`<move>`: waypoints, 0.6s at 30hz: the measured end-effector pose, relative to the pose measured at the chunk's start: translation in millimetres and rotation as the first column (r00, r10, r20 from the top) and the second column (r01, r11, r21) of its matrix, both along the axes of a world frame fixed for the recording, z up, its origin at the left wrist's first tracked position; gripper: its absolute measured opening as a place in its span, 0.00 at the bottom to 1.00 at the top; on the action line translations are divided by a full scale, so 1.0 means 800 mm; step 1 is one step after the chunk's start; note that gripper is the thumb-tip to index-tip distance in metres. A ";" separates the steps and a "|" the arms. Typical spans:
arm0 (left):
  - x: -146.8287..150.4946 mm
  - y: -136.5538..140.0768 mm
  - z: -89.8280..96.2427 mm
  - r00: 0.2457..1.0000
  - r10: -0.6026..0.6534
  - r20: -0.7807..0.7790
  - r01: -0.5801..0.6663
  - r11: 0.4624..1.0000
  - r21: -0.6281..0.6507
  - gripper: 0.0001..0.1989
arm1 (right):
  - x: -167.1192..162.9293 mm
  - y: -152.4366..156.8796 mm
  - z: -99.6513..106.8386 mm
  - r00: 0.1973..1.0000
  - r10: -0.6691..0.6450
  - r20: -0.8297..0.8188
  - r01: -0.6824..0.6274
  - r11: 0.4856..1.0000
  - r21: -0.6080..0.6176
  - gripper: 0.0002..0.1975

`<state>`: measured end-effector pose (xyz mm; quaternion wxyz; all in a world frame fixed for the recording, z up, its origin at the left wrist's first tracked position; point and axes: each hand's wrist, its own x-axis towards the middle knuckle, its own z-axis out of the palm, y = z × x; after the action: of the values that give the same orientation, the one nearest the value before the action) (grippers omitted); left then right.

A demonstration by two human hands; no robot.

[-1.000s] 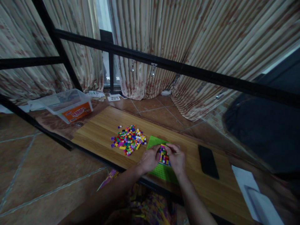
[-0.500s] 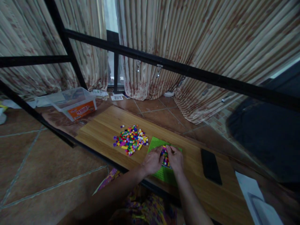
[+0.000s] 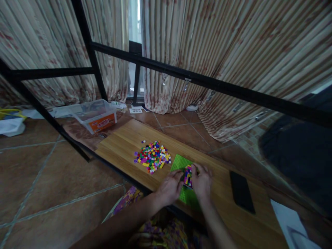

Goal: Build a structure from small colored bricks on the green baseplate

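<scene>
A small block of colourful toy bricks [image 3: 188,176] sits over the green studded baseplate [image 3: 180,161], between my two hands. My left hand [image 3: 169,187] is at its left side, fingers curled and fingertips at the block's edge. From the right, my right hand [image 3: 202,181] closes on the block's upper right edge, its fingers bent over it. Both hands cover parts of the baseplate, and the exact fingertip contact is partly hidden. To the left lies a loose pile of toy bricks [image 3: 154,156] in many colours.
The wooden tabletop [image 3: 124,138] also bears a black phone-like slab [image 3: 241,191] at right. Beyond its left end stands a clear plastic box [image 3: 97,116] with an orange label. A black metal bar [image 3: 160,67] crosses above the table, before striped curtains [image 3: 181,34]. White paper [image 3: 287,219] lies at lower right.
The view has shifted, so everything sits further right in the picture. My hands have spread slightly apart, and more of the brick block shows between them.
</scene>
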<state>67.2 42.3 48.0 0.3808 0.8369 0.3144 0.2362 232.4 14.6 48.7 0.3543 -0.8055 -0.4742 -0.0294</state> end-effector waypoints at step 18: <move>-0.103 0.038 -0.013 0.966 0.086 0.242 -0.076 0.996 -0.051 0.14 | -0.120 0.055 -0.011 0.931 0.351 0.103 -0.295 0.887 -0.356 0.14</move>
<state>-15.4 72.8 37.6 0.4239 0.7798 0.3040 0.3461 136.4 58.9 40.1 0.1717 -0.7582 -0.6274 0.0447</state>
